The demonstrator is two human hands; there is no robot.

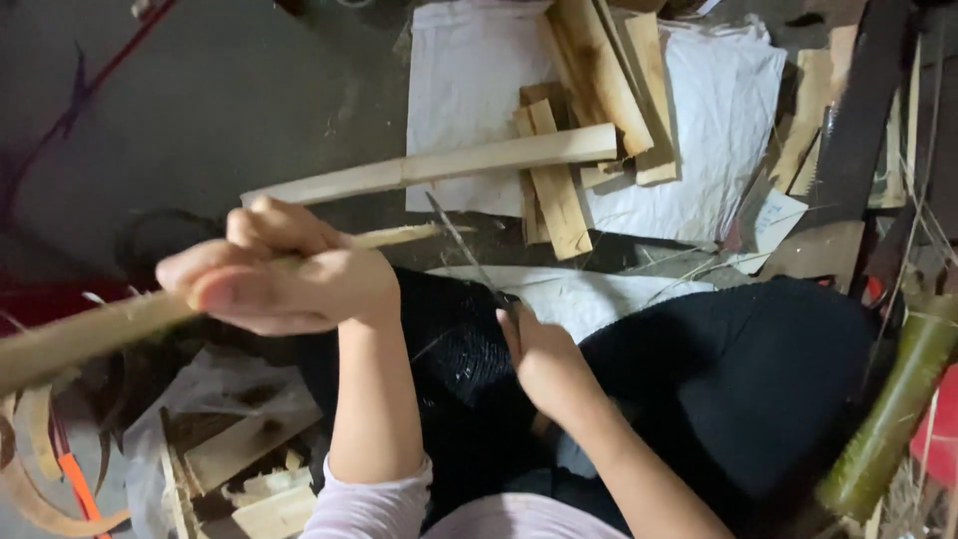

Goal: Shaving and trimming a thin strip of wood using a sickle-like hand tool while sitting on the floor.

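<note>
The left hand (284, 269) is curled tight around a long bamboo strip (90, 334) that runs from 8 o'clock up toward the middle. The right hand (544, 364) grips a thin knife (464, 250), blade pointing to 11 o'clock and touching the strip's tip. Split bamboo pieces (554, 195) lie on white cloth (469, 90) at 12 o'clock.

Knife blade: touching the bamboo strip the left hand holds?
Cannot tell. In the head view the knife blade tip overlaps the bamboo strip gripped by the left hand, but blur hides any contact or gap.

Workshop floor (split bamboo slats (559, 190) strewn about).
</note>
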